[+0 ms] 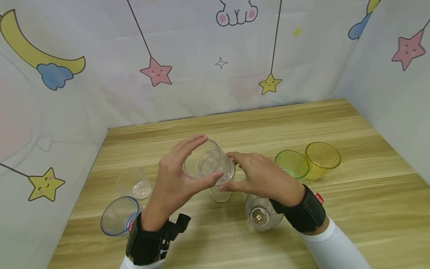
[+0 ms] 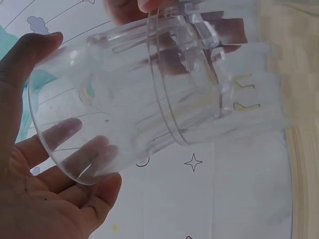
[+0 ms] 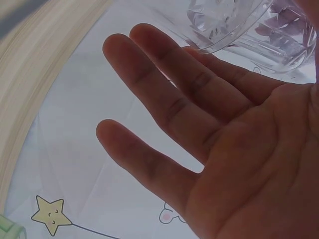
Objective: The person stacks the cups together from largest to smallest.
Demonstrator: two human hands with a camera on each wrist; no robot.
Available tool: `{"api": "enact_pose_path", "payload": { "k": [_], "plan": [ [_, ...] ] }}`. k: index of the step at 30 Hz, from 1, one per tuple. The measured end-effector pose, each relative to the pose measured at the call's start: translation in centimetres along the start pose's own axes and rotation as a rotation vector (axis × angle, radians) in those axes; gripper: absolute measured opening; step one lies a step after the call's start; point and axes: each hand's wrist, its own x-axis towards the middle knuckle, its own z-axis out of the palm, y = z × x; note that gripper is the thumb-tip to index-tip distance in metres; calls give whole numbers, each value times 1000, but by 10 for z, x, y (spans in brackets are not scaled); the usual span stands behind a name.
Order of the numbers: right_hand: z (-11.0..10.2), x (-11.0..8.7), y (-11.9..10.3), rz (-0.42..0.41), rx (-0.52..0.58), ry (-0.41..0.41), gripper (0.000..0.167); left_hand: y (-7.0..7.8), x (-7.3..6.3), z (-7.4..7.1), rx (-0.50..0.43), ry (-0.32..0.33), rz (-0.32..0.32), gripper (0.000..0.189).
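Note:
My left hand (image 1: 176, 173) holds a clear cup (image 2: 99, 94) between thumb and curved fingers, near its wide rim. The base of this cup sits inside the mouth of a second clear cup (image 2: 219, 79), so the two are stacked and tilted. With thumb and index finger, my right hand (image 1: 263, 175) grips the second cup around its rim. In the right wrist view its other fingers (image 3: 174, 104) stretch out away from the faceted cup (image 3: 289, 45). Below the hands in the head view shows a clear cup base (image 1: 220, 194).
Right of the hands stand a green cup (image 1: 293, 164) and a yellow cup (image 1: 322, 158). A clear cup (image 1: 263, 213) is by the right wrist. At left are a blue-rimmed cup (image 1: 119, 216) and a clear cup (image 1: 134, 183) lying tilted. Printed cloth (image 1: 201, 93) walls the wooden table (image 1: 362, 209).

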Motion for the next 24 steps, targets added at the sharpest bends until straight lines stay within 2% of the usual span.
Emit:
{"api": "enact_pose_path", "payload": {
  "k": [8,15,24],
  "plan": [
    [0,0,1,-14,10,0,80,4,-1,5,-15,-23,20,72],
    [1,0,4,-51,3,22,60,1,0,19,6,-95,5,73],
    [0,0,5,-55,21,19,61,-3,0,24,30,-127,-23,75]
  ]
}}
